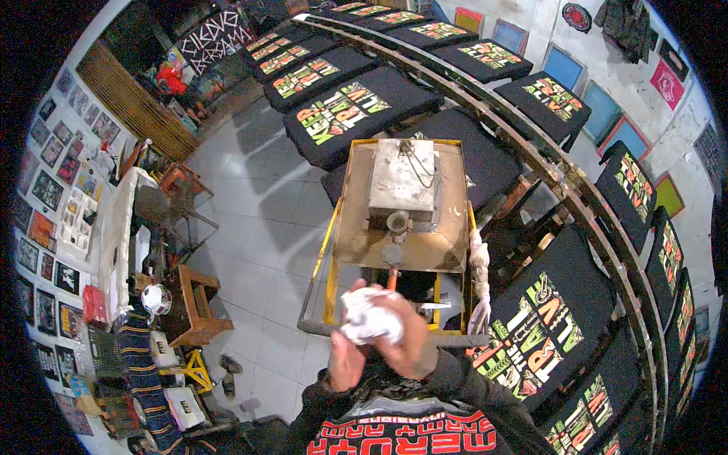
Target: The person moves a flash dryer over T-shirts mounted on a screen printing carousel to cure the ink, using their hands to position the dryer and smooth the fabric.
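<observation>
In front of my chest, both hands are closed around a crumpled white cloth [373, 322] with dark smudges or markings. My left hand [346, 365] presses against its lower left side. My right hand [411, 341] wraps it from the right, and some fingertips are hidden behind the cloth. Just beyond my hands stands a yellow-framed cart [331, 273] with a horizontal bar across its near side. On top it carries a brown panel [440, 246] and a grey metal box [402, 178].
Black T-shirts with bright prints [345, 110] lie on boards along a curved metal rail [531, 140]. A whitish rag [479, 265] hangs on the cart's right side. At left are a wooden stool [196, 307] and a ball [156, 299]. Coloured frames [563, 67] lean against the wall.
</observation>
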`<action>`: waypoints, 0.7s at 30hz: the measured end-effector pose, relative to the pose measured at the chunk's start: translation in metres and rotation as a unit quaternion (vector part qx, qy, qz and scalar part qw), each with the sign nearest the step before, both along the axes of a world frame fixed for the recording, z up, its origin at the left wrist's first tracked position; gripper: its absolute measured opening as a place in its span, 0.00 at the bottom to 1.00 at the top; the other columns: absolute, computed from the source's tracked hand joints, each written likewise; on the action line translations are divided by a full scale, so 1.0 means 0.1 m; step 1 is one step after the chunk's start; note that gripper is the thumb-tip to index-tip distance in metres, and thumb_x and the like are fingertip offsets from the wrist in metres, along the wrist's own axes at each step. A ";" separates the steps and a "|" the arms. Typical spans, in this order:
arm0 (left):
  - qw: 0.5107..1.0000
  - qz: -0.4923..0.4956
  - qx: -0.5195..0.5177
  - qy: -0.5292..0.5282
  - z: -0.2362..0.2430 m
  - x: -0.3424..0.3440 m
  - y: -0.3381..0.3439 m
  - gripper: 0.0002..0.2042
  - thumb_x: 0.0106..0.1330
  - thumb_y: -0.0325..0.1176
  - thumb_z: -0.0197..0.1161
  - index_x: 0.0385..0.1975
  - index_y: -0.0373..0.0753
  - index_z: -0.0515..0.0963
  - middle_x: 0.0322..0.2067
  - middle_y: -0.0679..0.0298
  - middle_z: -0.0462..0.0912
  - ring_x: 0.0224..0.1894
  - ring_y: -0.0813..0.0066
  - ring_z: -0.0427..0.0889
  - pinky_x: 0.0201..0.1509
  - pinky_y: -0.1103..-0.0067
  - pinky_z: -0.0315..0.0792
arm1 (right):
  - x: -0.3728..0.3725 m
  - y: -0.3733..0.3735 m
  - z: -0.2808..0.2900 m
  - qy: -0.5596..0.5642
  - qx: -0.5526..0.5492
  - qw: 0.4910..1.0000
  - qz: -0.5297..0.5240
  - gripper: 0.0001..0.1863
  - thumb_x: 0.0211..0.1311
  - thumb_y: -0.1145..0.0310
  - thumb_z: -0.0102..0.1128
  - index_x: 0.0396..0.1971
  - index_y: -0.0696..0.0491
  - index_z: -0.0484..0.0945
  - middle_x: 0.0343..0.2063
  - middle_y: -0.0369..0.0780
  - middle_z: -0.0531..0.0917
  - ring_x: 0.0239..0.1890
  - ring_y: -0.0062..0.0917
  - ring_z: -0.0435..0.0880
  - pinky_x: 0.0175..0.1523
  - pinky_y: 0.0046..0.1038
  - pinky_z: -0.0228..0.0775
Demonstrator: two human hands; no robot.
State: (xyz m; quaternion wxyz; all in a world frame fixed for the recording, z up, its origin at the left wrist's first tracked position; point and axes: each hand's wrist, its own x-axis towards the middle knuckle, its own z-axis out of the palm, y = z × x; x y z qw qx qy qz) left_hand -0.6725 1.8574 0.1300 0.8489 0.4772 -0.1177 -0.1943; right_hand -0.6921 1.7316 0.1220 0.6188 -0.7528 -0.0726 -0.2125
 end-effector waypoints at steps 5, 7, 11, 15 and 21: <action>0.969 0.096 -0.011 0.228 -0.07 0.06 -0.06 0.22 0.70 0.43 0.51 0.60 0.40 0.64 0.54 0.63 0.72 0.54 0.71 0.73 0.56 0.72 0.69 | 0.06 -0.05 0.21 0.042 -0.436 0.899 0.018 0.43 0.48 0.50 0.64 0.64 0.50 0.59 0.67 0.50 0.53 0.70 0.49 0.45 0.69 0.53 0.36; 0.976 0.115 0.048 0.179 -0.20 0.15 0.08 0.21 0.63 0.32 0.60 0.56 0.37 0.68 0.44 0.64 0.77 0.39 0.78 0.78 0.36 0.81 0.76 | 0.02 -0.17 0.23 0.073 -0.393 0.913 0.075 0.45 0.51 0.44 0.60 0.67 0.49 0.55 0.70 0.51 0.42 0.71 0.53 0.35 0.69 0.55 0.31; 0.937 0.285 0.201 0.023 -0.12 0.47 0.43 0.19 0.62 0.31 0.60 0.52 0.36 0.70 0.36 0.65 0.77 0.33 0.77 0.77 0.35 0.81 0.74 | -0.17 -0.54 0.11 0.129 -0.314 0.939 -0.049 0.45 0.51 0.53 0.66 0.67 0.51 0.55 0.69 0.53 0.44 0.71 0.53 0.39 0.69 0.53 0.35; 0.759 0.341 0.503 -0.234 -0.63 0.83 1.12 0.16 0.60 0.29 0.60 0.48 0.36 0.73 0.40 0.55 0.76 0.38 0.65 0.77 0.43 0.74 0.72 | -0.35 -0.99 -0.28 0.169 -0.316 0.896 -0.263 0.40 0.49 0.70 0.66 0.63 0.57 0.59 0.66 0.56 0.52 0.69 0.54 0.45 0.70 0.47 0.42; 0.830 0.229 0.502 -0.083 -0.72 0.73 0.97 0.16 0.59 0.34 0.65 0.44 0.34 0.74 0.36 0.59 0.74 0.39 0.71 0.75 0.46 0.76 0.70 | -0.49 -1.36 -0.70 0.304 -0.197 0.899 -0.247 0.39 0.55 0.63 0.64 0.62 0.60 0.55 0.52 0.58 0.73 0.53 0.49 0.74 0.56 0.37 0.67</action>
